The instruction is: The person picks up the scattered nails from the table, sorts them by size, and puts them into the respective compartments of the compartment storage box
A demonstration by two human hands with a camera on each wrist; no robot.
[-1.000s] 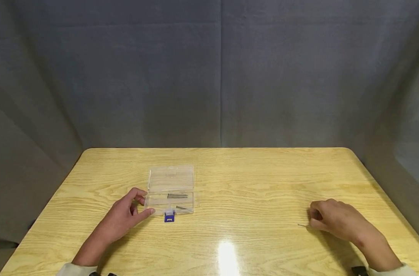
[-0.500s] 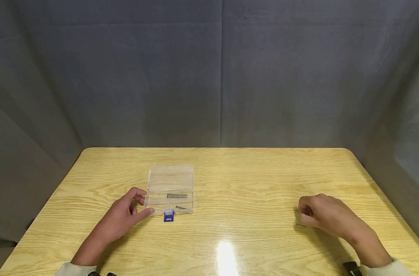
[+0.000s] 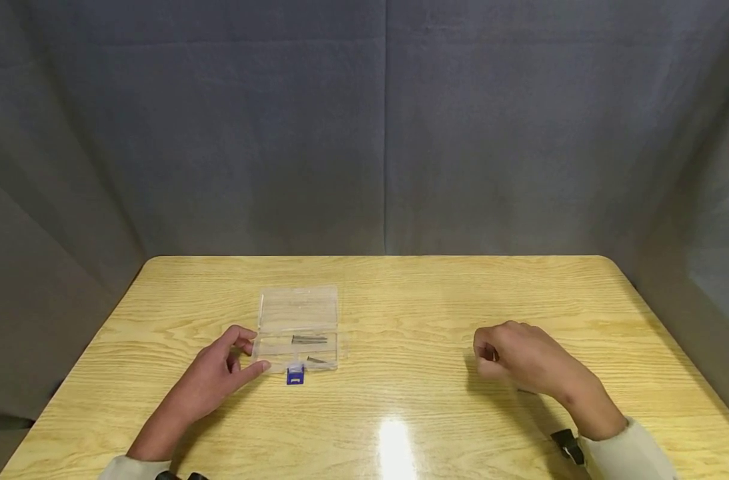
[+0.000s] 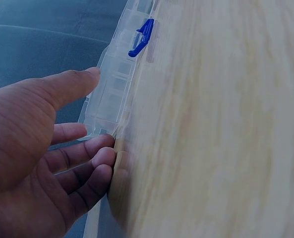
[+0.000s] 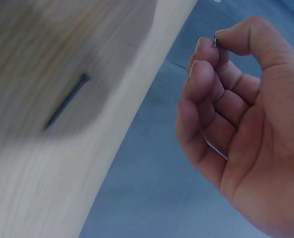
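Observation:
A clear plastic storage box [image 3: 268, 347] lies on the table with its lid [image 3: 298, 310] folded back. Its blue latch [image 3: 295, 375] hangs at the front. Nails [image 3: 309, 340] lie in the back compartment, and another nail [image 3: 321, 361] in the front right one. My left hand [image 3: 211, 377] holds the box's left end, thumb at the front corner, fingers curled by the end wall. Between thumb and index finger, my right hand [image 3: 532, 360] pinches a small metal piece [image 5: 215, 41], a nail seen mostly end-on. Another nail [image 5: 66, 102] lies on the table below this hand.
The wood-grain table [image 3: 424, 300] has rounded far corners. Grey cloth [image 3: 280, 147] hangs behind it and along both sides. A bright light reflection [image 3: 396, 447] shows near the table's front. Dark straps [image 3: 567, 445] show at the wrists.
My right hand has moved left from the right side of the table, away from the nail lying there. My left hand and the box have stayed put.

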